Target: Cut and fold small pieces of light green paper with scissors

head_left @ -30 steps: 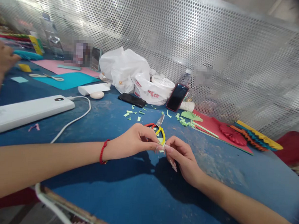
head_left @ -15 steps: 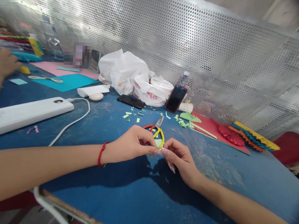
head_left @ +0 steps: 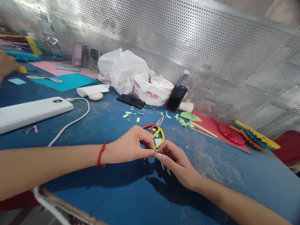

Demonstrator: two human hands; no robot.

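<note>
My left hand (head_left: 132, 145), with a red cord bracelet at the wrist, and my right hand (head_left: 178, 161) meet at their fingertips over the blue table (head_left: 121, 199). Both are closed in a pinch. A tiny bit of green shows between the fingertips, mostly hidden, too small to make out. Just beyond them lie scissors (head_left: 158, 121) with one red and one yellow handle, partly covered by my left hand. A light green paper piece (head_left: 158, 141) shows inside the yellow handle. Small green scraps (head_left: 138, 119) are scattered behind the scissors.
A white power bank (head_left: 30, 112) with a cable lies left. Behind are white bags (head_left: 124, 70), a black phone (head_left: 131, 100) and an upright phone (head_left: 175, 97). Folded papers (head_left: 255, 135) lie right. Another person's hand (head_left: 3, 66) is at far left.
My right hand has shifted slightly left and down, its fingertips now overlapping those of my left hand. A bit of green has come into sight between them. The view has moved slightly.
</note>
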